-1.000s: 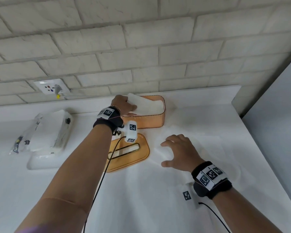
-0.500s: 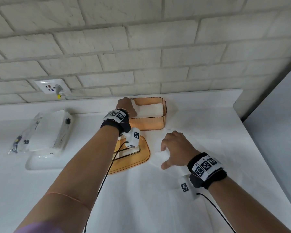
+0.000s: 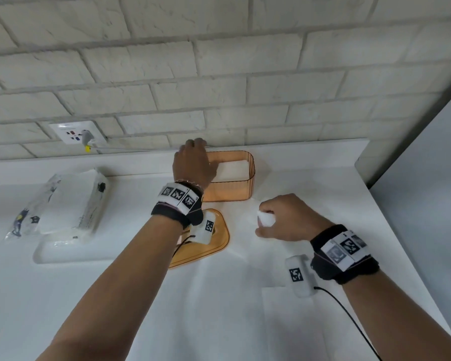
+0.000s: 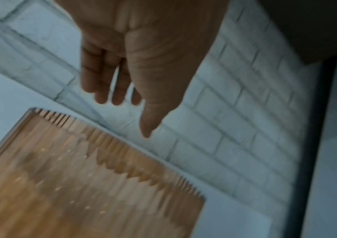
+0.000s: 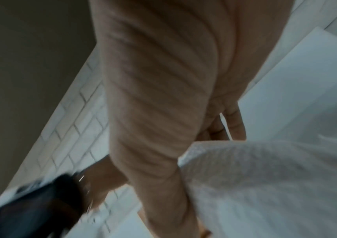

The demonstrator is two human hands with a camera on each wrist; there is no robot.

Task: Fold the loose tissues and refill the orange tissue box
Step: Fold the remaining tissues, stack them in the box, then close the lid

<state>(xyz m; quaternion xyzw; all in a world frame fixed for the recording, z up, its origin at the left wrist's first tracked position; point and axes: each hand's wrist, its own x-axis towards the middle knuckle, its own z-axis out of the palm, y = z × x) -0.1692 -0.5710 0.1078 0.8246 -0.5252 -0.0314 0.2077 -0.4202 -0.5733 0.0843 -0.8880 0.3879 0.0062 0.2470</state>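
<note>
Head view: a white counter (image 3: 219,308) runs beneath a pale brick wall (image 3: 219,74). At 12 o'clock, against the wall, stands the orange tissue box (image 3: 235,187), lid off, with a stack of white tissues (image 3: 233,169) inside. The left hand (image 3: 193,162) hangs above the box's left end, palm down, knuckles toward the camera; how its fingers lie cannot be told from here. Just below the box, at 11 o'clock of centre, the orange lid (image 3: 214,246) lies flat on the counter, partly hidden by the left wrist. At 2 o'clock of the lid, the right hand (image 3: 289,220) curls its fingers round a bunched white tissue (image 3: 265,219), pinching it against the thumb, just above more loose white tissue sheets (image 3: 245,243) spread on the counter. At 9 o'clock a clear plastic pack of tissues (image 3: 71,201) rests on a white tray (image 3: 63,254). A wall socket (image 3: 76,132) with a plug in it sits at 10 o'clock. Both wrists wear black bands with printed markers.

Left wrist view, blurred: the left hand (image 4: 143,56) shows its palm, fingers (image 4: 102,83) straight and loosely together, thumb pointing down, holding nothing. The ribbed orange tissue box (image 4: 82,185) fills the 7 o'clock corner, below the fingertips and apart from them.

Right wrist view, blurred: the right hand (image 5: 163,96) fills the middle. The white tissue (image 5: 265,185) drapes from 3 to 5 o'clock, gripped between thumb and curled fingers (image 5: 234,122).
</note>
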